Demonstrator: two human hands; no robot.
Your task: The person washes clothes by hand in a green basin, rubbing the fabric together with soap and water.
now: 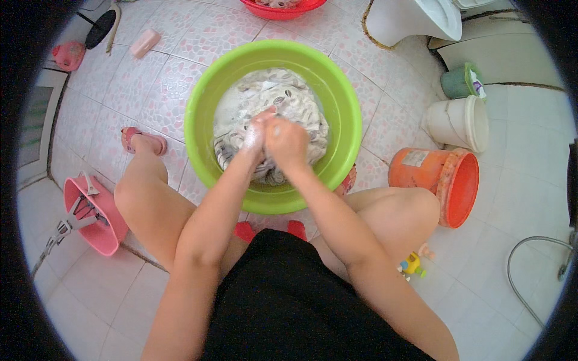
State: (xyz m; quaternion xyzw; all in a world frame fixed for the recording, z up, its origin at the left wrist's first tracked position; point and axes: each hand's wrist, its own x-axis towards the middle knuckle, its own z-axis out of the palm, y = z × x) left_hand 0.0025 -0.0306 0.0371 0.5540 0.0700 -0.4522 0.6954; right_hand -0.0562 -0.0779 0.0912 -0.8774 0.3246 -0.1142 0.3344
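A large green plastic basin point(198, 149) stands on the tiled floor between my legs. Inside it lies a heap of wet white fabric with a dark leaf pattern point(293, 101), with suds in places. My left hand point(258, 135), wet with foam, is over the middle of the heap. Touching it on the right is my right hand point(286, 142), curled with its knuckles up. Both hands are slightly blurred, and whether cloth is pinched between them cannot be made out.
An orange bucket point(417, 169) lies tipped at the right, near a white bucket point(451, 122) and a green container point(456, 82). A red basin point(275, 12) stands beyond the green one. At the left are a pink bin point(106, 203) and a pink bar-shaped object point(145, 43). Toys point(412, 264) lie by my right leg.
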